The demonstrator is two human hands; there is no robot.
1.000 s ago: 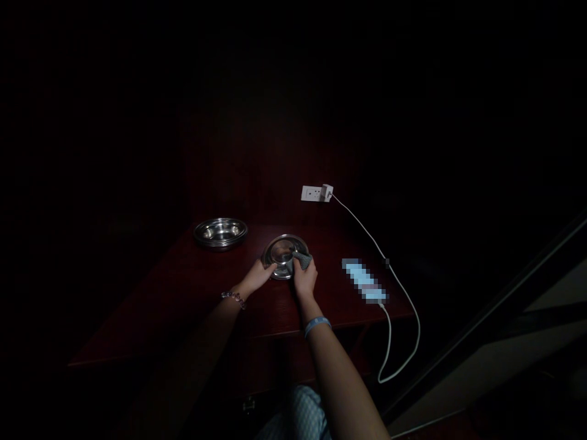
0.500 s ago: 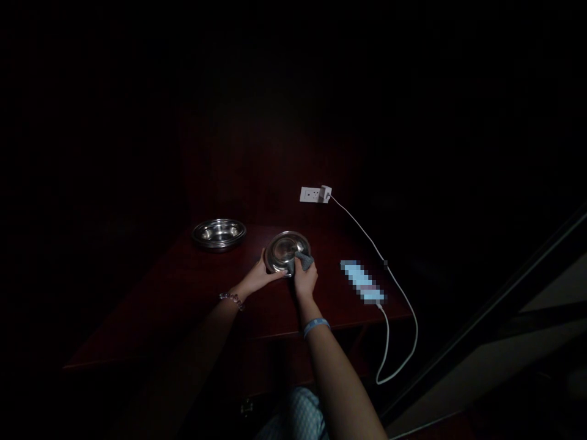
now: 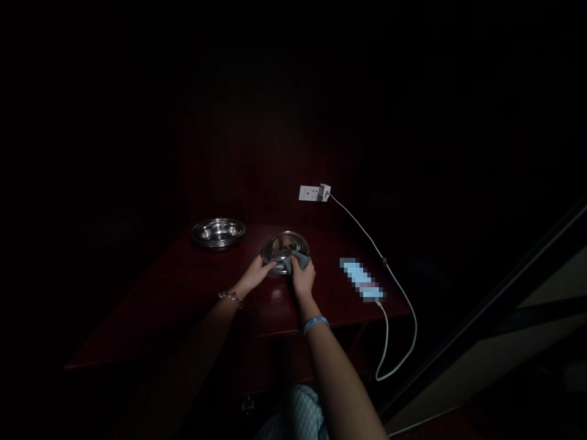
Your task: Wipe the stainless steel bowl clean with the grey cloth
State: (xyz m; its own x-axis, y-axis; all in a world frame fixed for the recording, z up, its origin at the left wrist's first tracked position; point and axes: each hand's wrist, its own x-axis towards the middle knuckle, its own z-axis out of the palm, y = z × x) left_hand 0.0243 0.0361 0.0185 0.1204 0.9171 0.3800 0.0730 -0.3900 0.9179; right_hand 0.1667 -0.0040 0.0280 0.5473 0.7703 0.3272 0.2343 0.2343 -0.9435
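Note:
A shiny round metal plate (image 3: 280,245) with a raised rim is in front of me, over the dark red table. My left hand (image 3: 255,274) grips its left edge, thumb on top of the rim and fingers partly hidden at the side. In my right hand (image 3: 303,276) is a bunched grey cloth (image 3: 300,259), pressed against the front right part of the plate's inner face. Further left stands a stack of similar metal plates (image 3: 219,232).
The dark red table (image 3: 183,293) meets a wall with a white socket (image 3: 309,193) and a plugged-in charger (image 3: 324,192). Its white cable (image 3: 416,324) loops past the table's right edge to a blurred, phone-like bright thing (image 3: 362,280). Surroundings are very dark.
The plate's near side has tipped lower, and it lies flatter. My left hand has shifted slightly left and its thumb has slid along the rim. The cloth has moved a little left.

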